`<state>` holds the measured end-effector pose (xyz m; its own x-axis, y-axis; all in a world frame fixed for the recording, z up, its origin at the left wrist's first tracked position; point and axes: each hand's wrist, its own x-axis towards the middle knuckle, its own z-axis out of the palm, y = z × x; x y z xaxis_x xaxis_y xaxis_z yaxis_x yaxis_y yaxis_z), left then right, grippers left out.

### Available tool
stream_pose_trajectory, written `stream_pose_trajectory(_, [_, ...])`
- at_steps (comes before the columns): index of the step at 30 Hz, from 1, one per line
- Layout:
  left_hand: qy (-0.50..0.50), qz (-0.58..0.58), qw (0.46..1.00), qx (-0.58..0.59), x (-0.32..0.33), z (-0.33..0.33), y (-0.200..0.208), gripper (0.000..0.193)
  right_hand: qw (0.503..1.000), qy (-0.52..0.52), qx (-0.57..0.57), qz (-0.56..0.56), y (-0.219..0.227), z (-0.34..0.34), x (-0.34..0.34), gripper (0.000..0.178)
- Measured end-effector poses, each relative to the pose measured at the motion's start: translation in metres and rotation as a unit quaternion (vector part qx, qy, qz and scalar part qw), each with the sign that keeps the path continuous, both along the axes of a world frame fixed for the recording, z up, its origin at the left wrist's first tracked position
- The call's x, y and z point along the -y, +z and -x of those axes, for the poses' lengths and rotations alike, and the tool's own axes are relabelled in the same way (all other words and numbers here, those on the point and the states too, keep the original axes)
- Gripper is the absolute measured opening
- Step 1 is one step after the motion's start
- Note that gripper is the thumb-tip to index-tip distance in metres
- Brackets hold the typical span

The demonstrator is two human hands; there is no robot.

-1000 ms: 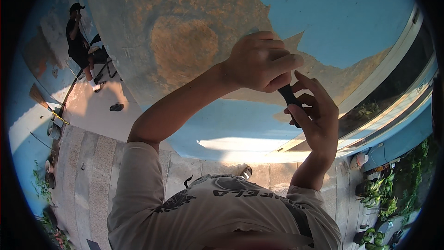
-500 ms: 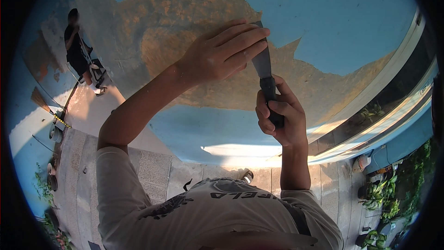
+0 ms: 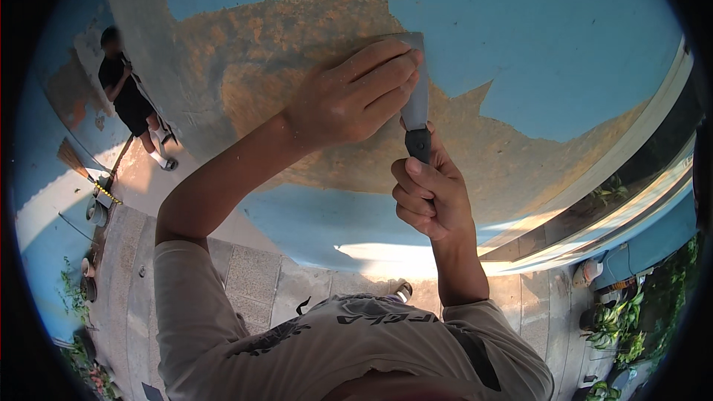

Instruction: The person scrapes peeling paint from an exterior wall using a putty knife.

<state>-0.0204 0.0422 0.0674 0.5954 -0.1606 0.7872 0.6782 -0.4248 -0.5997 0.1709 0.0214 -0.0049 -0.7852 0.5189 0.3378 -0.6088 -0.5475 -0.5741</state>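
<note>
Head view: my right hand (image 3: 433, 197) is clenched around the dark handle of a scraper (image 3: 416, 115), low down so the blade stands upright against the wall (image 3: 520, 30). My left hand (image 3: 349, 96) lies nearly flat, fingers pressing the blade onto the bare brown patch (image 3: 260, 52) within the blue paint, likely for added force. Farther off, a person in black (image 3: 126, 93) stands beside a broom (image 3: 78, 163).
</note>
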Motion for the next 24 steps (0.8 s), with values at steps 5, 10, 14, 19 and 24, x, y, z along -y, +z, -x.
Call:
stream_pose_trajectory(5, [0.025,-0.034,0.999,-0.033,0.001,0.003,0.005,0.013,0.998,-0.043,0.054,-0.015,0.006,-0.002,0.006,0.037])
stream_pose_trajectory(10, [-0.012,-0.001,0.998,-0.057,0.003,0.008,0.010,0.012,0.999,-0.012,0.031,0.005,0.007,0.001,0.012,0.038])
stream_pose_trajectory(14, [0.004,-0.028,0.997,-0.078,-0.002,0.012,0.005,0.013,0.998,-0.038,0.038,-0.023,-0.002,0.003,0.008,0.039])
stream_pose_trajectory(19, [-0.005,-0.020,0.997,-0.078,-0.003,0.009,0.006,0.013,0.999,-0.032,0.032,-0.014,-0.003,0.004,0.009,0.039])
stream_pose_trajectory(24, [-0.002,-0.030,0.996,-0.085,-0.004,0.011,0.022,0.012,0.999,-0.031,0.030,-0.001,0.007,0.004,0.000,0.039])
